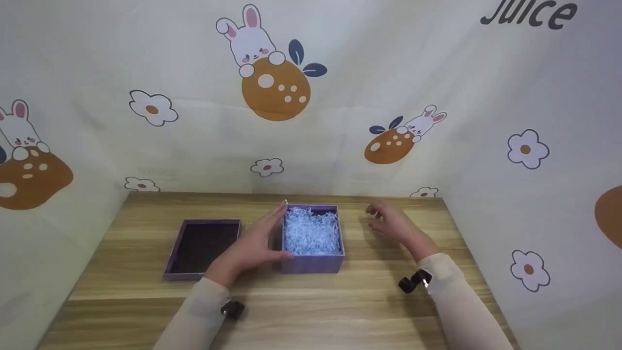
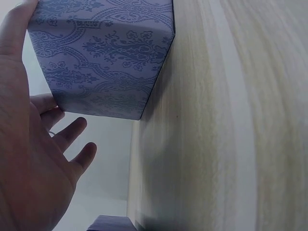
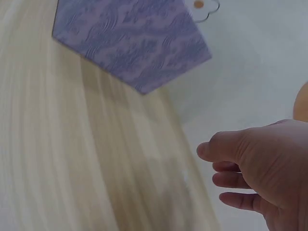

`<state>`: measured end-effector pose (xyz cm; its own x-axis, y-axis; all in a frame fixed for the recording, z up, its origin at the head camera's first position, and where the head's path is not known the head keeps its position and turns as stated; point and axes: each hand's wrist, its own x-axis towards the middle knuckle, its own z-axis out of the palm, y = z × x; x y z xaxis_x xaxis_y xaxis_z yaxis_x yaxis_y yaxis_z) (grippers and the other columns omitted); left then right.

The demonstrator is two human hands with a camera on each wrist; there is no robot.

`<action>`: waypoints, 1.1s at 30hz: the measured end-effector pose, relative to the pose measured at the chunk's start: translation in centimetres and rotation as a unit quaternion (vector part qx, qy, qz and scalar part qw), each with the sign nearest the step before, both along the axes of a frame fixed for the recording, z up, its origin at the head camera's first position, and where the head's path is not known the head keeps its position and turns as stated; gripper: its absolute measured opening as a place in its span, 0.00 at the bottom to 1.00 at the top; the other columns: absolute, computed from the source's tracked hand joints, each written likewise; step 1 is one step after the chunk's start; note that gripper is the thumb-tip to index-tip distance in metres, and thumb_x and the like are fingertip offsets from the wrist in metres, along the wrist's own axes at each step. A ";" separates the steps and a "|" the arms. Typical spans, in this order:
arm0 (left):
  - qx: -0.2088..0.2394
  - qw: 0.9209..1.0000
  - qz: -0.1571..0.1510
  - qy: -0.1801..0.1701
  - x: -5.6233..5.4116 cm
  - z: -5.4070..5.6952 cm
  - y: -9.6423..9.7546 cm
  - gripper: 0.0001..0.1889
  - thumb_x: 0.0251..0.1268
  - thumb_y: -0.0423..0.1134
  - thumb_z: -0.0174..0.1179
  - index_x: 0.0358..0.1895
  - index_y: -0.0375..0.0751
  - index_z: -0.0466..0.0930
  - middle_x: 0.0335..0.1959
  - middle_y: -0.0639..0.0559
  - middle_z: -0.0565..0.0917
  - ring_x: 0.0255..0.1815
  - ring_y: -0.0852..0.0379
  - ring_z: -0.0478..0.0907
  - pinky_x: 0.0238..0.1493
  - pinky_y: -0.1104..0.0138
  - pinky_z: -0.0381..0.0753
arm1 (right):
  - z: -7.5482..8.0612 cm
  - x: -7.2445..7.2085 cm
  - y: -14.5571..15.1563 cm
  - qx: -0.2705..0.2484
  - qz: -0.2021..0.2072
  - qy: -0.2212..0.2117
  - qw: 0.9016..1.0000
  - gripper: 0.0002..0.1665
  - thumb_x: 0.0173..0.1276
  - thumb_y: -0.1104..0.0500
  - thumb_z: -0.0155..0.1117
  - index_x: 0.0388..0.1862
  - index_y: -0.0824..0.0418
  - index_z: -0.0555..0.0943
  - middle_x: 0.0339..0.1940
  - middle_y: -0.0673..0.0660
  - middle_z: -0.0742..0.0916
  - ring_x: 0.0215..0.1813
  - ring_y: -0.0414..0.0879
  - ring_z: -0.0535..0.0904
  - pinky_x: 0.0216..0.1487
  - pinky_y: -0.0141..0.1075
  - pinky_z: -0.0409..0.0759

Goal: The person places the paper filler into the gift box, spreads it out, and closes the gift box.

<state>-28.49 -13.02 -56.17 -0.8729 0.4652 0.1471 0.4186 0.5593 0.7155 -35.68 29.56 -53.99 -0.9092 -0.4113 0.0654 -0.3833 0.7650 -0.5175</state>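
A purple patterned box point(image 1: 312, 264) full of pale blue shredded paper point(image 1: 311, 232) stands in the middle of the wooden table. My left hand point(image 1: 252, 245) grips its left side, thumb at the front rim and index finger at the back corner. In the left wrist view, the other fingers spread past the box wall point(image 2: 106, 62). Off to the right of the box, my right hand point(image 1: 392, 223) is raised with fingers loosely bent and nothing in it. The right wrist view shows that hand point(image 3: 264, 168) apart from the box point(image 3: 130, 43).
An upturned box lid point(image 1: 201, 277) with a dark inside and purple rim lies on the table point(image 1: 311, 311) at left, beside my left forearm. A printed curtain point(image 1: 194, 150) with rabbits and flowers hangs along the table's back and sides. Each wrist carries a small black camera point(image 1: 233, 309).
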 end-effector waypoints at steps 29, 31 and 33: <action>-0.010 1.000 0.001 -0.009 0.0 0.1 0.0 0.69 0.54 0.77 0.77 0.93 0.60 0.44 0.93 0.68 0.41 0.92 0.42 0.47 0.87 0.40 0.52 | -5.6 -2.8 1.5 -0.058 -0.070 0.023 0.996 0.05 0.70 0.69 0.74 0.41 0.60 0.90 0.40 0.57 0.91 0.44 0.48 0.84 0.51 0.46 0.84; -0.010 1.000 0.002 -0.008 0.1 0.1 -0.1 0.70 0.53 0.77 0.77 0.93 0.60 0.44 0.93 0.68 0.41 0.92 0.42 0.47 0.87 0.39 0.51 | -5.4 -2.6 1.5 -0.065 -0.075 0.017 0.995 0.05 0.71 0.68 0.73 0.41 0.60 0.90 0.41 0.57 0.91 0.45 0.49 0.84 0.52 0.47 0.84; -0.011 1.000 0.003 -0.005 0.1 0.1 -0.1 0.70 0.52 0.78 0.76 0.93 0.60 0.44 0.92 0.68 0.41 0.92 0.43 0.47 0.87 0.39 0.51 | -5.3 -2.5 1.5 -0.073 -0.075 0.014 0.994 0.05 0.71 0.68 0.73 0.42 0.60 0.90 0.41 0.57 0.91 0.45 0.49 0.83 0.51 0.47 0.83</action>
